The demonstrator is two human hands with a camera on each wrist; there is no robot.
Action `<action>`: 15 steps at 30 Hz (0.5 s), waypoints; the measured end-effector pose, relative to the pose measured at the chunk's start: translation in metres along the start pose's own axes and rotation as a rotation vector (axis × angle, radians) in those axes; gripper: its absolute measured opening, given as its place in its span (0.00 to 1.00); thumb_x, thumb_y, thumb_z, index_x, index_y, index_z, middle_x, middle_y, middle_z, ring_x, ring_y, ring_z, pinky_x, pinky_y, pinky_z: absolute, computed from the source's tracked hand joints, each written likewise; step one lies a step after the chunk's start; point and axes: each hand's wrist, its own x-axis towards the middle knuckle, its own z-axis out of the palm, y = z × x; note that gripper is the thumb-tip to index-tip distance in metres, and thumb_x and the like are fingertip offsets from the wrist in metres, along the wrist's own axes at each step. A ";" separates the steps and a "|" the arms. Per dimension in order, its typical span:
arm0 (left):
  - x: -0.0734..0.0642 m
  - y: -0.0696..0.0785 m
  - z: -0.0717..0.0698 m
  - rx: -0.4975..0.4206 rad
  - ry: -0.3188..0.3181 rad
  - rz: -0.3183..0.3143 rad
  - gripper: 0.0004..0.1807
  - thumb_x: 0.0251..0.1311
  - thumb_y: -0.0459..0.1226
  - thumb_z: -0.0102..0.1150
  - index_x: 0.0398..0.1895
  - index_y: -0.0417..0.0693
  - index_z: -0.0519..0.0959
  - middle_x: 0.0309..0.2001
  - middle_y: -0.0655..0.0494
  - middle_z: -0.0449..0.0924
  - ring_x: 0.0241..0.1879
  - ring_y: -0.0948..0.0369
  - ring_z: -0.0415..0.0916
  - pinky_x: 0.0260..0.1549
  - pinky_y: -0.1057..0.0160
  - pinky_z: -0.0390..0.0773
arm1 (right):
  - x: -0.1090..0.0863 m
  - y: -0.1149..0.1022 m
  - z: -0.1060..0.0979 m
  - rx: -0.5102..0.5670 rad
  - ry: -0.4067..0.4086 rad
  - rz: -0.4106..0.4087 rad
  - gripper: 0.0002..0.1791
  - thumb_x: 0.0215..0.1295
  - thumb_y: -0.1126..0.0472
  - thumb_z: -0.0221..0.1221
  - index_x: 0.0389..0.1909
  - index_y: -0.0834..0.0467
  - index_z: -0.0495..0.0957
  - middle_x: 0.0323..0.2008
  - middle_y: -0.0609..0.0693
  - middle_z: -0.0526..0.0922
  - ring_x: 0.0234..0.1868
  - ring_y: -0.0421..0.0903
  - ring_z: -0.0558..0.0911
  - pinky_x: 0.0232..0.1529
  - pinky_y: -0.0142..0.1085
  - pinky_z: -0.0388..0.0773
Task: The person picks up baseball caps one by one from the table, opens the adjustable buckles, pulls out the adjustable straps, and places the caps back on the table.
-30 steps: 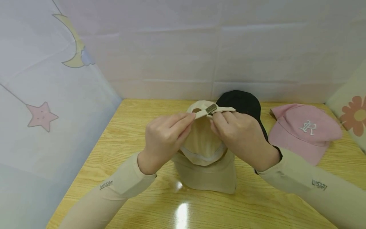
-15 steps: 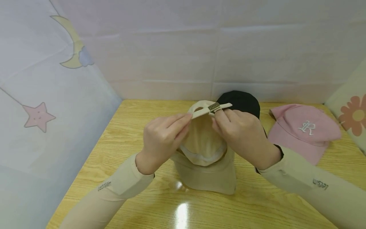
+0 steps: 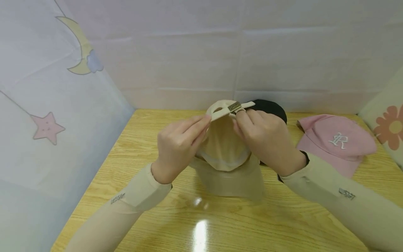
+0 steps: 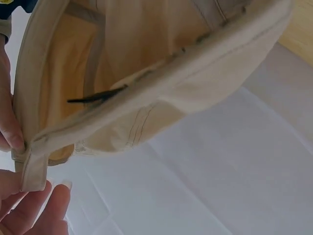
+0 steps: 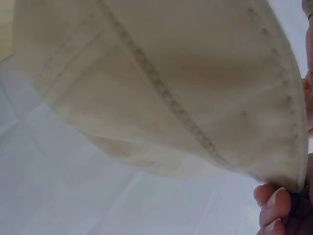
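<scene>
Both hands hold a beige baseball cap (image 3: 225, 147) by its back, its inside facing me and its brim hanging towards me above the table. My left hand (image 3: 182, 142) pinches the adjusting strap (image 3: 219, 114) left of a bronze-coloured metal buckle (image 3: 234, 106). Just right of that buckle, my right hand (image 3: 266, 138) grips the band with curled fingers. The strap's free end sticks out beyond the buckle over the right knuckles. In the left wrist view the cap's inner sweatband (image 4: 36, 83) shows; the outer crown (image 5: 195, 98) fills much of the right wrist view.
Behind the right hand lies a black cap (image 3: 273, 107), partly covered. A pink cap (image 3: 340, 136) with a white letter rests on the wooden table (image 3: 151, 224) at the right. Pale printed cloth (image 3: 189, 63) rises along the table's back and sides.
Hands and beige cap have moved up in the head view, and the brim has lifted. The left fingers now sit a little farther from the buckle than one second ago, with more strap showing.
</scene>
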 end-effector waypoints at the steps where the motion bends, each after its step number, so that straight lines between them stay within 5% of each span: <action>1: 0.000 -0.001 0.001 0.000 0.000 -0.003 0.06 0.60 0.30 0.64 0.37 0.39 0.87 0.32 0.49 0.86 0.24 0.54 0.82 0.23 0.59 0.81 | 0.000 0.001 0.002 0.000 -0.003 0.000 0.18 0.77 0.65 0.42 0.25 0.70 0.67 0.14 0.55 0.64 0.12 0.50 0.66 0.12 0.37 0.63; 15: -0.007 -0.005 0.005 0.003 -0.015 0.001 0.05 0.56 0.27 0.66 0.36 0.37 0.87 0.33 0.48 0.86 0.25 0.53 0.83 0.26 0.59 0.82 | -0.003 0.003 0.012 -0.005 0.003 -0.012 0.18 0.77 0.65 0.42 0.26 0.70 0.68 0.16 0.56 0.65 0.13 0.51 0.68 0.13 0.39 0.65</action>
